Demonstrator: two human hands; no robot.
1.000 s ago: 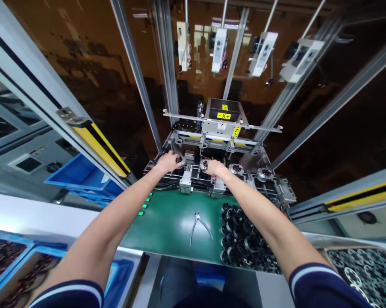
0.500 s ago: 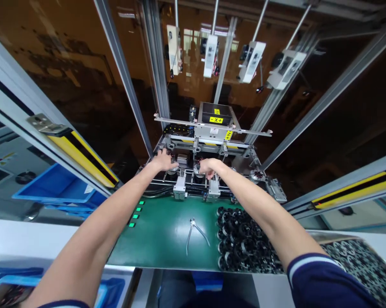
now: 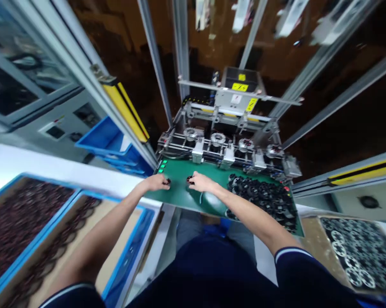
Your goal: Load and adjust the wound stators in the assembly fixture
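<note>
Both bare forearms reach forward and converge toward the middle. The left hand point(image 3: 156, 182) lies palm down, knuckles up, its fingers point(image 3: 166, 183) curled around a small dark part point(image 3: 168, 182). The right hand point(image 3: 200, 183), just beside it but apart, is likewise palm down, its fingers point(image 3: 193, 181) pinched on a small dark piece point(image 3: 189, 179). Dark blue sleeves with a white stripe cover the upper arms.

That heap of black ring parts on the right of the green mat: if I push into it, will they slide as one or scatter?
Probably scatter: the black ring parts lie loose and overlapping, unstacked. Being round, tipped ones may roll across the green mat. Each looks small and hollow, so likely light; exact material is unclear.
</note>
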